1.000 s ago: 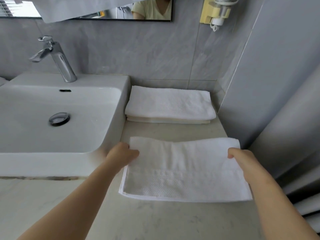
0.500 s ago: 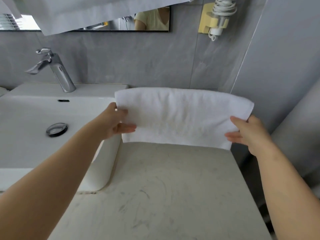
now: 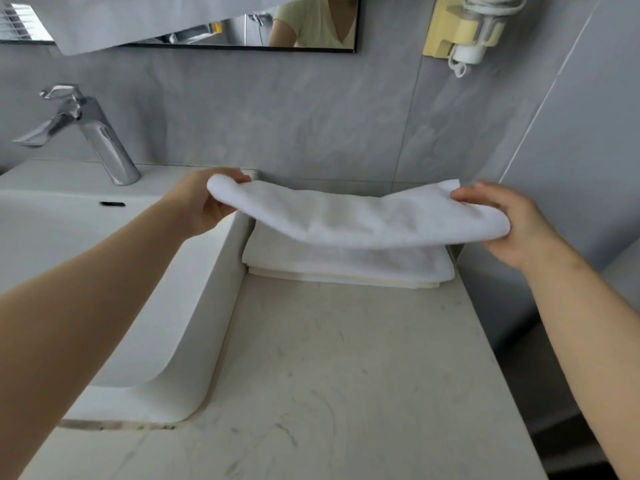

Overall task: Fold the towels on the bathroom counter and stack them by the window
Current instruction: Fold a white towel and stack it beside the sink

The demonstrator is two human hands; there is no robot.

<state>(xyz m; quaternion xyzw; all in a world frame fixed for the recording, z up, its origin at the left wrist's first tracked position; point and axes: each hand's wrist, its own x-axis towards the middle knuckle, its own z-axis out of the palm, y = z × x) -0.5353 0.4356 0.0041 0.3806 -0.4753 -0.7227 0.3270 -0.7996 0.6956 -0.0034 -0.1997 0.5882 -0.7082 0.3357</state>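
A folded white towel [image 3: 360,220] hangs flat between my hands, sagging a little in the middle. My left hand [image 3: 204,206] grips its left end and my right hand [image 3: 509,223] grips its right end. The towel hovers just above a stack of folded white towels [image 3: 346,265] that lies at the back of the marble counter [image 3: 329,375], against the grey wall. The towel in my hands hides the back part of the stack.
A white basin [image 3: 104,271] with a chrome tap [image 3: 93,133] fills the left side. A mirror [image 3: 242,26] and a wall-mounted hair dryer [image 3: 471,29] hang above. A grey wall [image 3: 588,168] closes the right side.
I lifted the folded towel off the front of the counter and carried it back. It has turned from hanging upright to lying flat just over the stack.
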